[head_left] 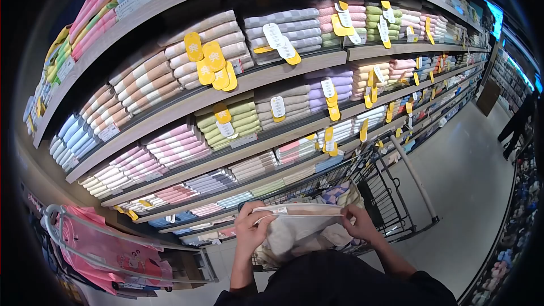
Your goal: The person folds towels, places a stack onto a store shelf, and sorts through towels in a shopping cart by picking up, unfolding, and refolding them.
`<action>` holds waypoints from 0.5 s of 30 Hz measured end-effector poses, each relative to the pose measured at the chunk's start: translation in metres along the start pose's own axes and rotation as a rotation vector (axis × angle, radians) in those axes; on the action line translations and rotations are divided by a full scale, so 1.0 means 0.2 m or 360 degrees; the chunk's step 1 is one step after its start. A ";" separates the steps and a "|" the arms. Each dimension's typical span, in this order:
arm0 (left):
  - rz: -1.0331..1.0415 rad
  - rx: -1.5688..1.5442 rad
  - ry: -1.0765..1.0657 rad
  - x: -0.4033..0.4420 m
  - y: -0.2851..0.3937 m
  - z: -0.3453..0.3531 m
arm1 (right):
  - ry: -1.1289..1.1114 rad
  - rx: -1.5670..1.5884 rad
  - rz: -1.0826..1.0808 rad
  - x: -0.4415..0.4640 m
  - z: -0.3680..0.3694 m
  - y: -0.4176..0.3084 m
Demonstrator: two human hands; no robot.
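Observation:
A whitish bag (pixel 300 228) with a beige band along its top edge is stretched between my two hands, above a shopping cart (pixel 390 192). My left hand (pixel 248 228) pinches its left top corner, where a small white label shows. Closed on the right end of the same edge is my right hand (pixel 358 225). The lower part of the bag sags toward me, and my dark clothing hides some of it. Folded fabric items (pixel 343 195), some patterned in purple and yellow, lie in the cart behind and beneath the bag.
Shelves of folded towels (pixel 226 122) with yellow and white tags run along the far side. A rack of pink garments (pixel 107 246) stands at left. The aisle floor (pixel 453 175) stretches away at right, past a person's dark-clothed legs (pixel 513 127) and another goods display (pixel 510 243).

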State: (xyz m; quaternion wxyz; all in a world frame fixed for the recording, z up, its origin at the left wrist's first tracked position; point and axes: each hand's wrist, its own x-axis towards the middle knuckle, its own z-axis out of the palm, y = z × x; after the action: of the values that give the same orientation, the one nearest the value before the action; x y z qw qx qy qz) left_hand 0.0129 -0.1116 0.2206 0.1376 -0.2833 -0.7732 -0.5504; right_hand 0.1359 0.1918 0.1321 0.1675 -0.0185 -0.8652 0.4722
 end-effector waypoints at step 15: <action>-0.0162 0.0231 -0.0107 0.01 -0.06 0.06 | -0.0047 -0.0511 -0.0149 0.00 -0.08 -0.02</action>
State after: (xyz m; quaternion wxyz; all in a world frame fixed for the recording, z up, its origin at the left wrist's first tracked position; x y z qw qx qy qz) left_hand 0.0053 -0.1020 0.2081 0.1036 -0.2512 -0.8286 -0.4895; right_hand 0.1416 0.2033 0.1427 0.1714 0.0023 -0.9319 0.3198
